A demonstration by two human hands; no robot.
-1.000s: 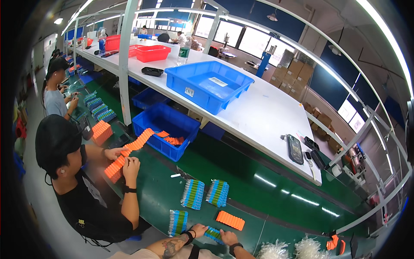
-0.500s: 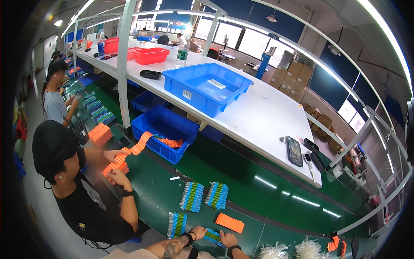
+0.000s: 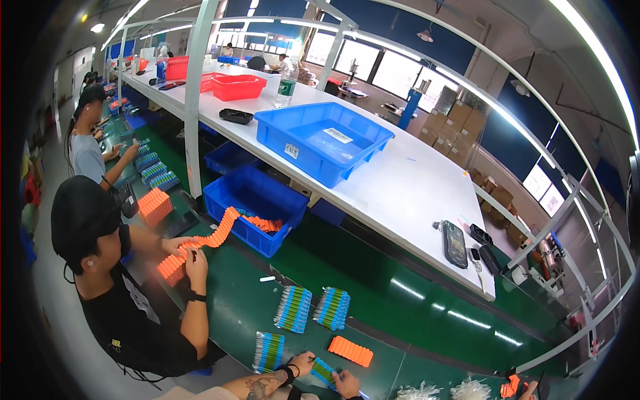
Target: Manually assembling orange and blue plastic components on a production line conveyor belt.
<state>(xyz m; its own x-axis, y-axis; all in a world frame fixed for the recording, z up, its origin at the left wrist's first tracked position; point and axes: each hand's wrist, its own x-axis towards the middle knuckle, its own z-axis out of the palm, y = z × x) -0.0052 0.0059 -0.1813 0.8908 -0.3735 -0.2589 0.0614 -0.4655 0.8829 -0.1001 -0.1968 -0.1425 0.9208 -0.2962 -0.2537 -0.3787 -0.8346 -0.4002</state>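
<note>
A short row of slim blue-and-green cylinders (image 3: 323, 373) lies low in the picture between my hands. My left hand (image 3: 303, 363) grips its left end, fingers closed. At the other end, my right hand (image 3: 347, 385) pinches it with thumb and fingers. Just beyond is an orange corrugated strip (image 3: 350, 351), flat on the green work surface. Stacks of similar blue-and-green cylinders stand around: one stack (image 3: 269, 352) beside my left hand, another stack (image 3: 293, 309) farther off, and a third stack (image 3: 332, 309) to its right.
At left, a co-worker (image 3: 127, 287) handles a long orange corrugated strip (image 3: 217, 237) running from a blue bin (image 3: 250, 223). Clear plastic bundles (image 3: 471, 391) lie at lower right, near another person's hand (image 3: 530, 391). A white table (image 3: 413, 193) beyond carries a blue tray (image 3: 300, 143).
My hands and the row have shifted slightly left in view, along with nearby things. The co-worker's hands have moved on the orange strip. Another person's hand now shows at the lower right.
</note>
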